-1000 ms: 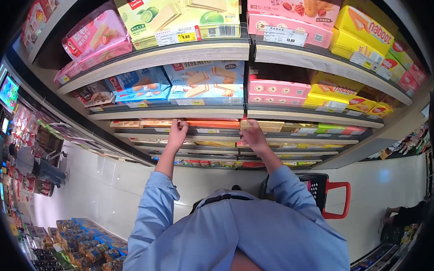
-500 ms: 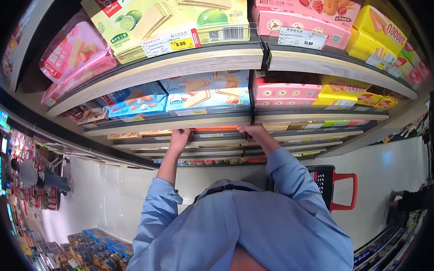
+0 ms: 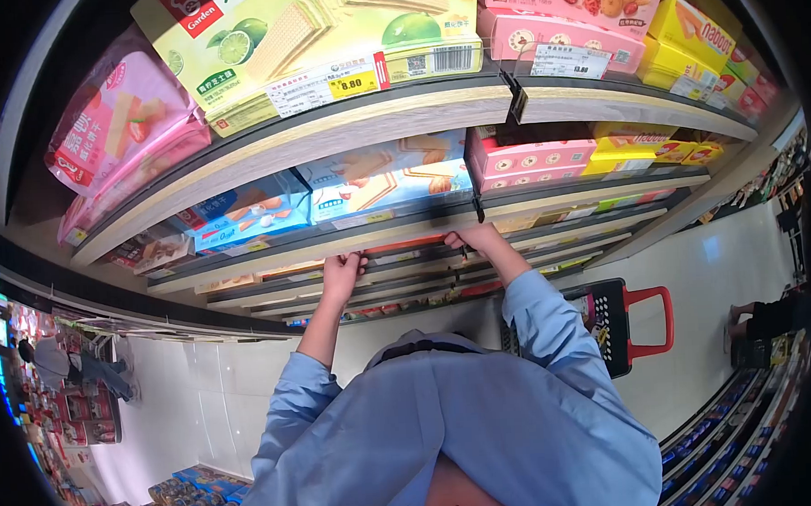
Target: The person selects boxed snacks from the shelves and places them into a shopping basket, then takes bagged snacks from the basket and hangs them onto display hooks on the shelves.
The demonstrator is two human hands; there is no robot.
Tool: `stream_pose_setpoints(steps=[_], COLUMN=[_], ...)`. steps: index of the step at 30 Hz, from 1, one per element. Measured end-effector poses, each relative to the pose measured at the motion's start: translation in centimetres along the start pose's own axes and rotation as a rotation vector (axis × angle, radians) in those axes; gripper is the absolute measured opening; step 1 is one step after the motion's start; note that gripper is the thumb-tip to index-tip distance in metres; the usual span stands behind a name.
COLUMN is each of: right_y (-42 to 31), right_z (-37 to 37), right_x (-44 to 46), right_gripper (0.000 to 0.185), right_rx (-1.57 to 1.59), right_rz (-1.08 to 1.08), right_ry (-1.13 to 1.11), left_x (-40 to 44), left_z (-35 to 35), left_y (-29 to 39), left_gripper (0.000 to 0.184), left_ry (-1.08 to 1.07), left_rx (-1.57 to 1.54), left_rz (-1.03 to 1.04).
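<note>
My left hand (image 3: 341,276) and my right hand (image 3: 479,239) reach in at a lower shelf, below the row of blue wafer boxes (image 3: 389,189). Between them shows a thin strip of an orange package (image 3: 407,243), mostly hidden under the shelf above. The fingers of my left hand curl closed at the package's left end. At the other end, the fingers of my right hand are bent closed, with their tips partly hidden. What is printed on the package cannot be read.
Above are a green lime wafer box (image 3: 315,40), a pink wafer pack (image 3: 115,130), pink boxes (image 3: 533,161) and yellow boxes (image 3: 686,46). A black basket with a red handle (image 3: 648,322) stands right of me. People are at far left (image 3: 75,362) and far right (image 3: 770,318).
The view has tilted and turned slightly, so the shelves slope more. My left hand appears a little lower; both hands stay at the ends of the orange package.
</note>
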State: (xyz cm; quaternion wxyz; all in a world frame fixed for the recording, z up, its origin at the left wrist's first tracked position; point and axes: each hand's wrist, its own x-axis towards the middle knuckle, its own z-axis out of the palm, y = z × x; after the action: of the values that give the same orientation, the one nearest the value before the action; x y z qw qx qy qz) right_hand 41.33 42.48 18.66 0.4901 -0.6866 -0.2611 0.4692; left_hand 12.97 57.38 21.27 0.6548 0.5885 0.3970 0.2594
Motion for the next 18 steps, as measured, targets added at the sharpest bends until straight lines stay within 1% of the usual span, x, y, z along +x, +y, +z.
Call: stream_pose_setpoints(steps=[3,6,9,10,11,12,13,14,15,17,18], right_y=[-2.0,-2.3,-2.7,-2.8,-2.6,-2.1,-1.5,-0.1,1.1,2.7,2.5], right_z=[0.4,0.9,1.2,1.5,2.1,3.0,3.8,4.4,5.3,7.2,8.2], right_x=[-1.7,-2.6,-3.8,-4.3,-5.0,-6.0,-6.9,-6.9,-7.2,-7.7,-8.0], right_gripper=[0.031,0.027,0.023,0.022,0.022,0.022,0.022,0.026,0.025,0.025,0.025], right_rx=[-0.01,-0.013,-0.059,-0.087,-0.058,-0.03,-0.001,0.035,0.005,-0.054,-0.103], right_rz=[-0.015,-0.044,-0.03,-0.013,-0.068,-0.124,-0.184,-0.15,-0.153,-0.158,-0.145], right_ry=[0.038,0.104,0.191,0.219,0.285,0.352,0.419,0.345,0.288,0.178,0.118], left_x=[0.7,1.4,2.1,1.8,1.7,2.9,3.4,4.9,6.4,8.0,8.6], left_z=[-0.8,-2.7,-5.6,-6.5,-7.7,-9.7,-11.3,-13.4,-15.7,-18.3,-19.2], left_y=[-0.8,-1.2,-1.6,-0.7,0.4,-0.6,-0.4,-1.8,-3.3,-2.9,-2.1], left_gripper=[0.014,0.021,0.025,0.026,0.027,0.026,0.032,0.031,0.031,0.031,0.031], left_ry=[0.02,0.198,0.418,0.431,0.444,0.466,0.434,0.48,0.537,0.554,0.55], left_rx=[0.03,0.656,0.774,0.792,0.809,0.968,1.032,1.114,1.198,1.201,1.169], left_rz=[0.034,0.192,0.402,0.365,0.329,0.365,0.315,0.437,0.556,0.583,0.547])
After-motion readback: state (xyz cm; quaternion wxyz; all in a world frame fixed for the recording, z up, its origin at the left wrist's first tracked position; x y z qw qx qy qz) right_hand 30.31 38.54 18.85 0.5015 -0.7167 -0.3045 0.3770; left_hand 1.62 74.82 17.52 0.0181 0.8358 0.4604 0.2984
